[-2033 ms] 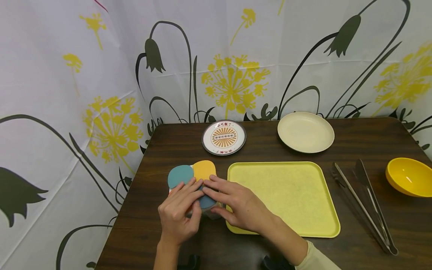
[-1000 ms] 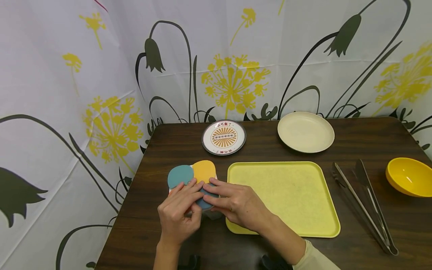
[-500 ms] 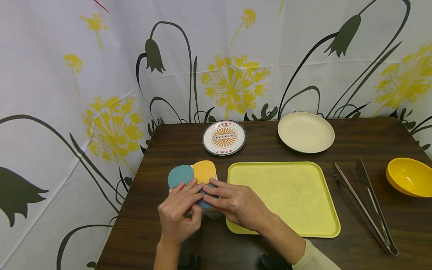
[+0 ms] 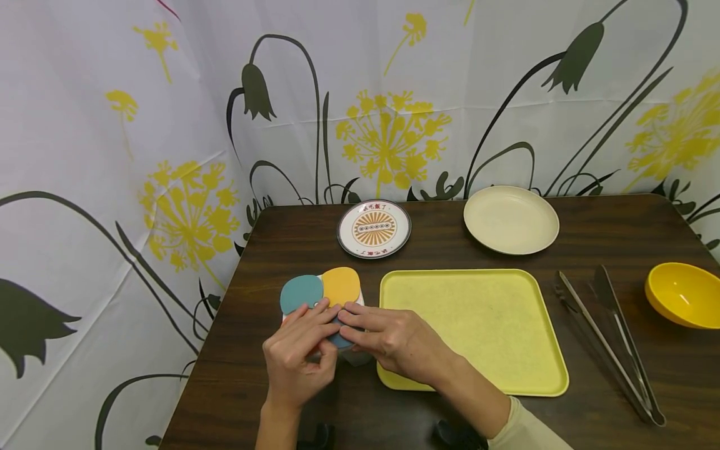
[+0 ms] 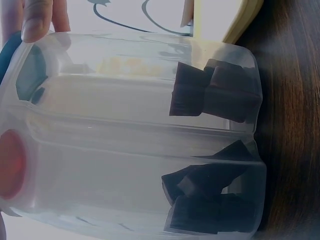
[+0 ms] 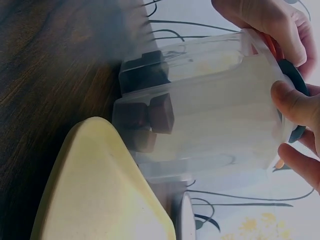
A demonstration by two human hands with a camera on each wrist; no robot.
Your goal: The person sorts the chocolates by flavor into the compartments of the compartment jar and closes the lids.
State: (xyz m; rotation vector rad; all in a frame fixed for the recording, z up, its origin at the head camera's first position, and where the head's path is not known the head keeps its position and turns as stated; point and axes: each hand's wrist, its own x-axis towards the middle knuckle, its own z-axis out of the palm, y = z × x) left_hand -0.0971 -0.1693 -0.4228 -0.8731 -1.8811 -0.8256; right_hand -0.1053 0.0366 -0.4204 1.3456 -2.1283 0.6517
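Note:
A translucent plastic container (image 6: pixel 200 100) with four-lobed sides stands on the table under both hands. Its top carries a teal lid (image 4: pixel 300 294), a yellow lid (image 4: pixel 340 286), a blue lid (image 4: pixel 340 341) and a red lid (image 5: pixel 12 162). Dark brown blocky pieces (image 5: pixel 215 92) lie at the bottom of its compartments. My left hand (image 4: pixel 300 353) rests with extended fingers across the lids, largely covering the red one. With thumb at the rim and fingers on top, my right hand (image 4: pixel 394 340) pinches the blue lid.
A yellow tray (image 4: pixel 469 331) lies right of the container. Behind stand a patterned plate (image 4: pixel 374 229) and a cream oval plate (image 4: pixel 510 220). Metal tongs (image 4: pixel 624 362) lie right of the tray, beside a yellow bowl (image 4: pixel 683 295). A flowered cloth (image 4: pixel 337 75) hangs behind the table.
The right hand's fingers have drawn closer together over the blue lid, and its thumb has slipped out of sight below the edge. The left hand and container have stayed in place.

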